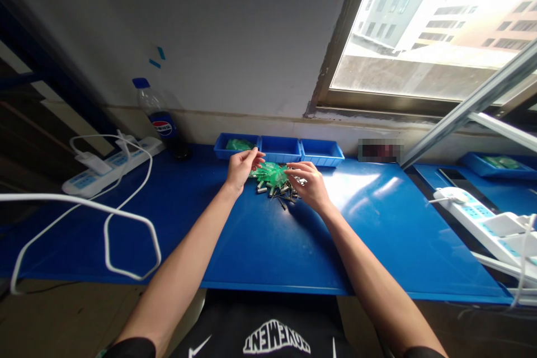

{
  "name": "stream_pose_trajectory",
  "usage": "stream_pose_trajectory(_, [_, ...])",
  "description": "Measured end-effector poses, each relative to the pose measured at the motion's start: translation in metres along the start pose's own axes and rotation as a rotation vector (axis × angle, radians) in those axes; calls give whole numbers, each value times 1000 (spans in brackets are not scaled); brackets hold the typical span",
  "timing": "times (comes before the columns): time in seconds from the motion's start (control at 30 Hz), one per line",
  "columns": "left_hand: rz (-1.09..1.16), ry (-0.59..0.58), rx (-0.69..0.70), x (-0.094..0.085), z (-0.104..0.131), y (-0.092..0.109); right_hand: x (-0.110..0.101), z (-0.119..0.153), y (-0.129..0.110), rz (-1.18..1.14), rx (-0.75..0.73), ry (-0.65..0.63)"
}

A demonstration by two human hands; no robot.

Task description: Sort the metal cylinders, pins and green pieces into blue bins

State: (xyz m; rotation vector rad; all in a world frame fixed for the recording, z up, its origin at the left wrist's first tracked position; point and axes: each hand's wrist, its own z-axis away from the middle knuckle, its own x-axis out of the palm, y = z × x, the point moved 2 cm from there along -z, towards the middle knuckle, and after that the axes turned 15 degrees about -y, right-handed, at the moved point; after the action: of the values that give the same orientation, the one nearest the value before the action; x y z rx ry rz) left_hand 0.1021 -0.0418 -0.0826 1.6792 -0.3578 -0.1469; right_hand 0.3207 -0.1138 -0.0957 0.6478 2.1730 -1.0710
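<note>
A pile of green plastic pieces [272, 174] lies on the blue table, with small metal and dark parts [286, 192] mixed in and spread along its front side. My left hand [243, 169] is at the left edge of the pile, thumb and fingers drawn together; whatever lies between them is too small to make out. Over the pile's right side is my right hand [308, 182], its fingers bent and spread a little apart, touching or just above the green pieces. Three blue bins stand behind the pile; the left bin [218, 148] holds green material.
A cola bottle [164, 123] stands at the back left. White power strips lie left [84, 182] and right [474, 212], and a white cable [155, 235] loops over the table's left part. A metal frame [457, 114] rises at right.
</note>
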Motion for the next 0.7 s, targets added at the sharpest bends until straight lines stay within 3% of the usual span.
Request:
stream_pose_trajectory(0.13, [-75, -50, 69, 5, 2, 5, -12, -2, -7, -170, 7, 162])
stream_pose_trajectory(0.27, [-207, -205, 139, 14, 8, 13, -17, -2, -5, -386, 89, 246])
stream_pose_trajectory(0.37, [-329, -332, 183, 21, 13, 15, -16, -3, -4, -591, 173, 259])
stream_pose_trajectory(0.5, [-446, -371, 210, 27, 16, 12, -13, -5, -6, -790, 258, 244])
stream_pose_trajectory(0.7, [-303, -427, 103, 27, 16, 10, -12, -5, -9, -830, 322, 197])
